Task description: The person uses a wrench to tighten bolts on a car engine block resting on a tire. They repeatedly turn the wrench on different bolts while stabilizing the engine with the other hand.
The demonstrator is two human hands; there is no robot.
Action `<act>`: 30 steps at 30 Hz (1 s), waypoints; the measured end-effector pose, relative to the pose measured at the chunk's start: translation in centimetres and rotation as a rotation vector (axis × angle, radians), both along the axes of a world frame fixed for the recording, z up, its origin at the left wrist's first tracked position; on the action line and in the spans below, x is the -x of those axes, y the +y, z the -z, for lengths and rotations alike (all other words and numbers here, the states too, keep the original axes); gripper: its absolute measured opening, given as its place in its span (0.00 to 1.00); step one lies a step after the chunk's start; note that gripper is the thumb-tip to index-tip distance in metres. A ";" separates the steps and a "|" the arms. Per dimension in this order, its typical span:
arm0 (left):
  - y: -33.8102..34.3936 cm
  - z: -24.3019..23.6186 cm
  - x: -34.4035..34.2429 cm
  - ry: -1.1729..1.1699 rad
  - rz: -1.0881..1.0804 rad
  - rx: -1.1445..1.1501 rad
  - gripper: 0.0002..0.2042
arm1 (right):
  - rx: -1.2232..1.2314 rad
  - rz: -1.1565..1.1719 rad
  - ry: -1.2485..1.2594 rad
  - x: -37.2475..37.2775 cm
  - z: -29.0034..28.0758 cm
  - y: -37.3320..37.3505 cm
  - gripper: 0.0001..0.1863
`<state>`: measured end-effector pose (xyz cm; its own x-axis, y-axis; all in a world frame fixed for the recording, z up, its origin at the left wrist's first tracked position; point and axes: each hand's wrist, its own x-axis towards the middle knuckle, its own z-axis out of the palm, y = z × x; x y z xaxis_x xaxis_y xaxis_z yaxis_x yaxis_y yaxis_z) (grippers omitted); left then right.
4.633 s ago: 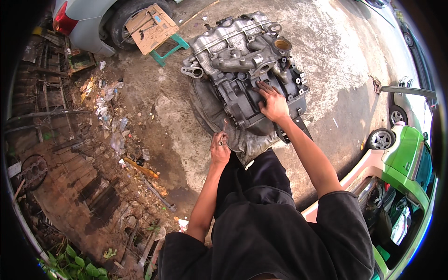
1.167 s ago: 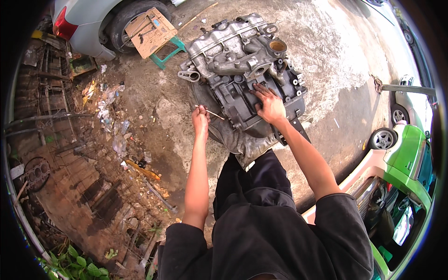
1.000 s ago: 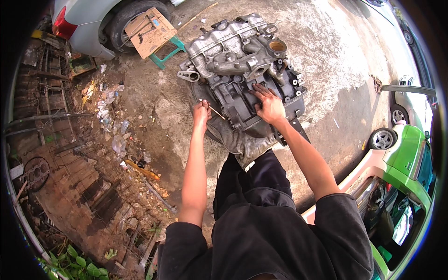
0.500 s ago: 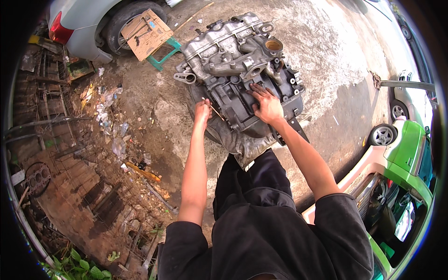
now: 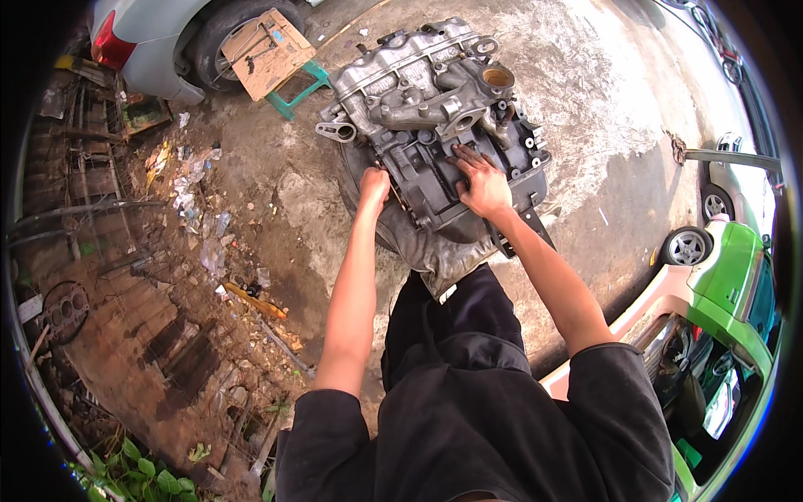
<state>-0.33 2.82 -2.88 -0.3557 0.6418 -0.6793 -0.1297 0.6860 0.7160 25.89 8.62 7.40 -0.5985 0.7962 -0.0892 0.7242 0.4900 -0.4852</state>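
Observation:
A grey metal engine (image 5: 418,180) lies in front of me, with its ribbed silver cover (image 5: 410,58) at the far side and a curved intake manifold (image 5: 431,109) across the middle. My left hand (image 5: 375,186) is closed in a fist at the engine's left edge; what it grips is mostly hidden, with only a thin strip showing beside the fingers. Flat on the dark engine block rests my right hand (image 5: 483,181), its blackened fingers stretched out and holding nothing. A crumpled grey cover (image 5: 447,263) lies under the engine's near side.
A green stool (image 5: 301,92) with a wooden board (image 5: 266,54) bearing tools stands at the far left by a parked car's wheel (image 5: 238,38). Litter (image 5: 196,188) and broken planks (image 5: 125,335) cover the left ground. A green and pink vehicle (image 5: 723,276) stands at the right.
My left fist has shifted slightly right, closer against the engine's edge, and the thin light rod below it shows less. My right hand stays on the block.

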 end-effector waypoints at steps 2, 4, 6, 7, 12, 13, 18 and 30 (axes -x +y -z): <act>0.0 0.0 -0.2 0.054 0.008 0.010 0.18 | 0.003 -0.003 -0.003 0.0 0.0 0.0 0.31; 0.1 -0.4 -0.9 0.176 0.004 0.033 0.17 | 0.005 -0.004 -0.011 0.0 -0.1 0.1 0.31; 0.0 -1.4 -1.8 0.446 0.028 -0.018 0.18 | 0.000 -0.004 -0.006 0.0 -0.1 0.1 0.31; -0.5 -2.2 -2.2 0.492 0.046 -0.035 0.18 | 0.002 -0.003 -0.008 0.0 -0.1 0.1 0.30; -2.5 -4.8 -4.1 0.671 0.128 -0.160 0.19 | -0.006 -0.007 -0.008 0.0 -0.1 0.1 0.30; -2.4 -4.7 -4.1 0.637 0.094 -0.137 0.19 | -0.003 -0.007 -0.017 0.0 -0.1 0.1 0.30; -0.9 -3.3 -2.9 0.323 -0.102 0.125 0.21 | -0.005 0.000 0.028 0.1 -0.1 0.0 0.30; -12.0 -6.1 -12.2 0.622 0.061 -0.617 0.07 | -0.002 0.004 0.016 0.0 0.0 0.0 0.30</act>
